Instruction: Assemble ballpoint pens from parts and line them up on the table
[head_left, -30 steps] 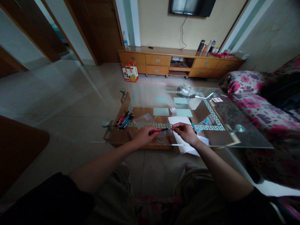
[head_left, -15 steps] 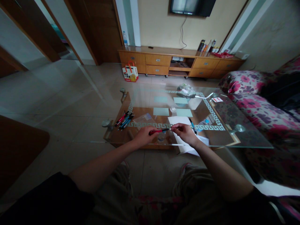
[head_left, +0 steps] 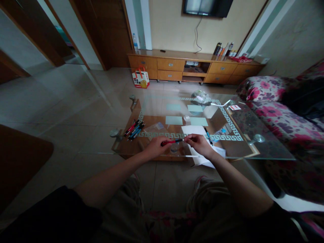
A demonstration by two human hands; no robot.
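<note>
I see my left hand (head_left: 155,147) wrapped around the red pen (head_left: 172,141), held level just above the near edge of the glass table (head_left: 263,148). My right hand (head_left: 201,144) pinches the pen's dark tip between its fingertips. White paper (head_left: 194,130) lies under that hand; a bunch of pens (head_left: 134,129) rests near the table's left edge.

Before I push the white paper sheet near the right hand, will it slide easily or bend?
The white paper sheet probably slides easily, since it lies flat on smooth glass table. It looks thin, so likely floppy when lifted. The blue pen beside it may roll.
</note>
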